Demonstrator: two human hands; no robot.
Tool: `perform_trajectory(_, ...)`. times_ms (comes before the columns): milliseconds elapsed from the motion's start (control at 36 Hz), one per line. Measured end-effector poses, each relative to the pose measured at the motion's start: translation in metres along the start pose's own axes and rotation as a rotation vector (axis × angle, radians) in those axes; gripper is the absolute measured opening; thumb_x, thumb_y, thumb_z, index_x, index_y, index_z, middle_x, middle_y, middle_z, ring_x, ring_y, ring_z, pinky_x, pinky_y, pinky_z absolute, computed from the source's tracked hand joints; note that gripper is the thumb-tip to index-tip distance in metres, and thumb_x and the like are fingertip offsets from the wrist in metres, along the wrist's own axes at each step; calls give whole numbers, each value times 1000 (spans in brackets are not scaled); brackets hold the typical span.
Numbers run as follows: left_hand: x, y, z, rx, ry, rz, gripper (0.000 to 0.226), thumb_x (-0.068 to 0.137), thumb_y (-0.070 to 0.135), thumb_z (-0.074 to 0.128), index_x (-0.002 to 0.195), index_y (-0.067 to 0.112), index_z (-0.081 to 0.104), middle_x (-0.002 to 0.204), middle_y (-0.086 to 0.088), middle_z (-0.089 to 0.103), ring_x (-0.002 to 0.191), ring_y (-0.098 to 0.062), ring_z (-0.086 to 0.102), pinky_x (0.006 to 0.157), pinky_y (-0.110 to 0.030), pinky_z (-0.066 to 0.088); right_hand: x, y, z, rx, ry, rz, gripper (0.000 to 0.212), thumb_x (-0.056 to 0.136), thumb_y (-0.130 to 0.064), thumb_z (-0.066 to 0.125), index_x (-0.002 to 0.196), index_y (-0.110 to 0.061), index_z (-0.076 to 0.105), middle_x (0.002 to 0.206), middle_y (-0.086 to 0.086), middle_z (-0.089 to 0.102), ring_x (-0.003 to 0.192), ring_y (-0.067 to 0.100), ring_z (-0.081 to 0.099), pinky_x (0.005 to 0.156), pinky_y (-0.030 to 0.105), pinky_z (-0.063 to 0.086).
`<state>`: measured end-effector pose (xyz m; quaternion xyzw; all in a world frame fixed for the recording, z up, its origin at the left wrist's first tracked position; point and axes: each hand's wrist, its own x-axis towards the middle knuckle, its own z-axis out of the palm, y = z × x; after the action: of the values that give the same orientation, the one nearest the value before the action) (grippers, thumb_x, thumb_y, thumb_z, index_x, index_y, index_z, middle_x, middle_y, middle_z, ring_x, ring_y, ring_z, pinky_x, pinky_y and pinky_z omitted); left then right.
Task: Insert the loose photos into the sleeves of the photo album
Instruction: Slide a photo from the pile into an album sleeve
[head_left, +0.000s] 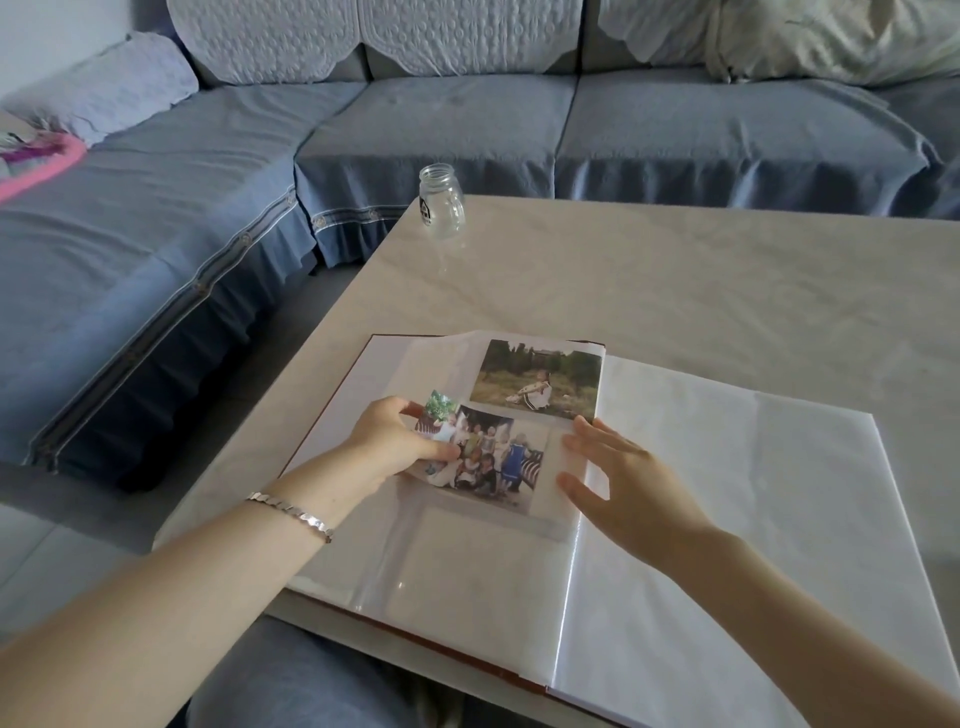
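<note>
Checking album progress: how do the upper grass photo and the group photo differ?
The upper grass photo lies flat and untouched; the group photo is pinched by the left hand, its left end curling up. The upper grass photo shows one figure; the group photo shows many. Both are landscape, on the album's left page.

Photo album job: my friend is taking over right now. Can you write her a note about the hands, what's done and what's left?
Left hand: pinches the left end of the group photo, which looks partly inside the middle sleeve.
Right hand: fingers straight, resting flat on the album page beside that sleeve.
Done: outdoor photo sits in the top sleeve.
Left: push the group photo fully in; bottom sleeve is empty. No other loose photos in view.
</note>
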<state>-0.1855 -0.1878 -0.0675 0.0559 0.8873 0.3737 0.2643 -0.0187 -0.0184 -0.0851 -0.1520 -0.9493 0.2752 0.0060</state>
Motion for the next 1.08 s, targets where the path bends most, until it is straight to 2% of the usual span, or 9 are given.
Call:
perform_trajectory(139,-5,3,-7,-158,-71,-23,38,64,10,85,89,17,58,79,-10,68,56,-16,64,57,-26,53,1,2,-3,3,-10,-4,45,95,-40,46,138,-28,43,153,-13,24,140,-2,13,105,15,21)
perform_trajectory(222,-9,7,-8,-133,-48,40,29,67,9,83,82,15,59,75,-10,67,49,-11,61,51,-23,50,3,4,-5,22,-4,-3,41,96,-38,45,136,-29,46,151,-13,29,139,1,21,105,16,22)
perform_trajectory(333,-15,12,-8,-55,-52,128,13,78,7,74,77,7,61,64,-5,62,37,4,51,39,-8,35,8,10,-7,14,2,-11,38,97,-33,43,134,-26,49,146,-10,39,135,8,32,106,17,22)
perform_trajectory(472,-18,13,-3,-70,-53,130,5,85,9,67,88,5,67,66,0,58,53,-5,50,43,-5,37,12,11,-8,22,18,-18,36,97,-28,44,132,-23,52,141,-9,46,131,10,37,103,17,25)
perform_trajectory(611,-18,17,-5,-167,20,90,22,78,2,73,98,7,63,78,-2,62,65,-10,60,52,-14,49,15,12,-7,10,17,-6,37,98,-28,42,134,-23,49,144,-7,42,133,12,35,105,19,24)
perform_trajectory(694,-18,19,-9,-203,38,35,30,74,4,77,99,10,62,95,-12,65,75,-20,66,57,-22,54,15,12,-8,17,20,0,38,98,-27,42,135,-21,47,144,-6,42,133,13,36,106,20,24)
perform_trajectory(778,-17,19,-10,-195,35,10,30,76,5,76,101,11,61,102,-14,66,72,-17,65,51,-19,51,16,11,-9,21,27,-7,39,98,-26,42,136,-20,46,143,-6,43,132,13,37,105,19,24)
perform_trajectory(917,-17,21,-7,-162,3,28,29,83,2,68,112,5,62,93,-12,65,66,-11,59,45,-12,47,16,10,-10,58,39,-4,37,98,-26,43,134,-19,48,139,-4,48,128,14,42,100,19,28)
perform_trajectory(1083,-20,18,-4,-233,1,-6,15,79,2,72,93,6,67,80,-8,66,66,-15,61,59,-19,52,18,11,-10,86,48,16,37,98,-25,43,134,-18,49,136,-2,51,126,16,45,99,20,30)
